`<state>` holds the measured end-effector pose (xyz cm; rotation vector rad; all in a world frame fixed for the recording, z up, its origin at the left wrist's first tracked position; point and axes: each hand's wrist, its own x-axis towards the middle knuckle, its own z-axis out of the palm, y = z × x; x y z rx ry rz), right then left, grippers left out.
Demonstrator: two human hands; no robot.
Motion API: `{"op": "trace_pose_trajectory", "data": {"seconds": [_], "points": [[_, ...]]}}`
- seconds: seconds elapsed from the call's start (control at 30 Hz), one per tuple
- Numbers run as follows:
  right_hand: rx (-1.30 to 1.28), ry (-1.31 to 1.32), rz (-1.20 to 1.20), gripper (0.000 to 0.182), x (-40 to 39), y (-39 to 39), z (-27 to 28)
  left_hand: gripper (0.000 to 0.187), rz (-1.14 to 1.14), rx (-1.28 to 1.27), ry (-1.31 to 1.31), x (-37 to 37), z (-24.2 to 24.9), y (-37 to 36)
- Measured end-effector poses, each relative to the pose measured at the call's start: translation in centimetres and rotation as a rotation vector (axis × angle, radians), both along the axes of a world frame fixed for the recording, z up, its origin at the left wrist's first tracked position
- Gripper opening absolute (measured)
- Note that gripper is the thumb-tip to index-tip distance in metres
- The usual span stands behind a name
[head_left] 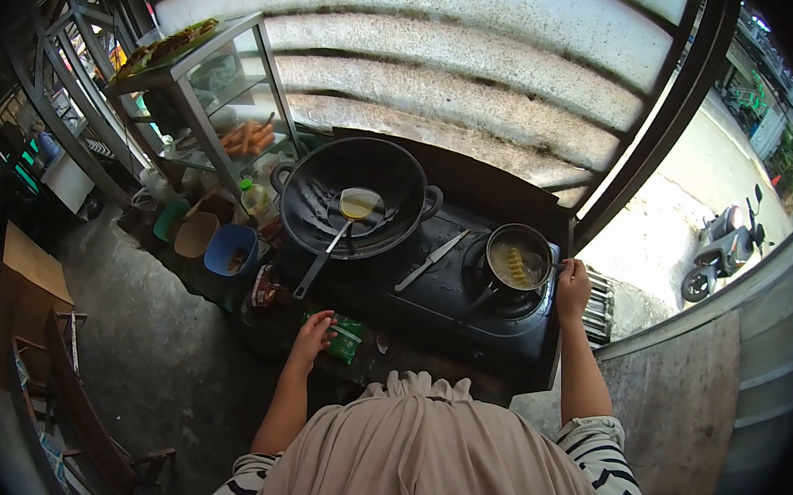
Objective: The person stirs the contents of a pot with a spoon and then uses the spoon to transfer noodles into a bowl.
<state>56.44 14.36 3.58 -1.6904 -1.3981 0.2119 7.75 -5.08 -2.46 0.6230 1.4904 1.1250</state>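
Green packet (343,340) against fingers (323,318) of left hand (312,336)

Narrow gap between wok (306,204) and small pan (505,274), partly obstructed by a knife (431,261) lying there.

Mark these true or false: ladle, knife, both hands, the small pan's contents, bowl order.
1. The ladle rests in the wok. True.
2. The knife lies inside the wok. False: it lies on the stove top, between the wok and the small pan.
3. The right hand is at the small pan's right side. True.
4. The left hand is on the knife. False: it is at the green packet.
5. The small pan holds a yellow piece of food in liquid. True.
6. The blue bowl is leftmost of the three bowls. False: it is rightmost.
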Motion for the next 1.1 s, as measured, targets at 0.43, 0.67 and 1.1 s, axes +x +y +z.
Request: {"op": "trace_pose_trajectory", "data": {"seconds": [0.43, 0.67, 1.1], "points": [[0.103, -0.475, 0.288, 0.013, -4.0, -2.1, 1.8, 0.029, -0.005, -0.007, -0.026, -0.1, -0.2, -0.3], [-0.033, -0.474, 0.274, 0.018, -3.3, 0.2, 1.1, 0.031, -0.006, -0.028, -0.012, -0.2, -0.4, -0.6], [-0.211, 0.17, 0.106, 0.026, 2.1, 4.6, -0.2, 0.031, 0.004, 0.0, -0.023, -0.6, -0.6, -0.8]]}}
